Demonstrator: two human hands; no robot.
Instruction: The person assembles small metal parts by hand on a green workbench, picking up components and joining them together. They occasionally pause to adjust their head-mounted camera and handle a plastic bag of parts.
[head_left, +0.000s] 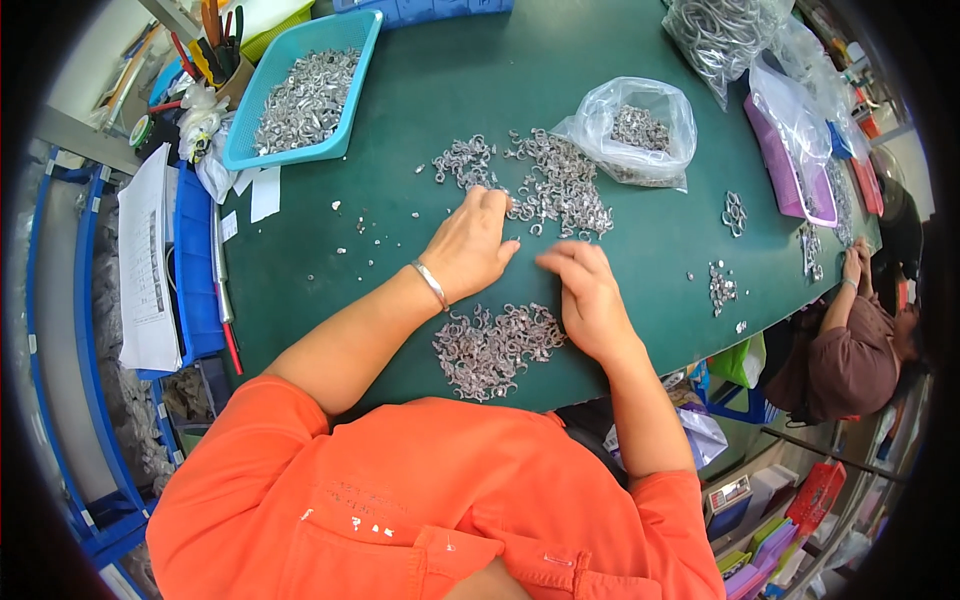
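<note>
My left hand (472, 240) reaches over the green tabletop, its fingertips at the near edge of a spread pile of small silvery ring-shaped metal parts (560, 180). Its fingers bend downward and the thumb stands apart, so it is open. To its right is my right hand (590, 295), slightly blurred, fingers pointing left and a little apart; nothing shows in them. Just below and between the hands lies a second heap of the same curved metal parts (490, 350), near the table's front edge. A small loose cluster (468, 160) borders the far pile on the left.
A turquoise basket (235, 140) of metal pieces stands at the far left. Beyond the far pile sits a clear plastic bag (672, 120) with more parts. A purple basket (765, 150) is at right. Another person (850, 345) works at the table's right end.
</note>
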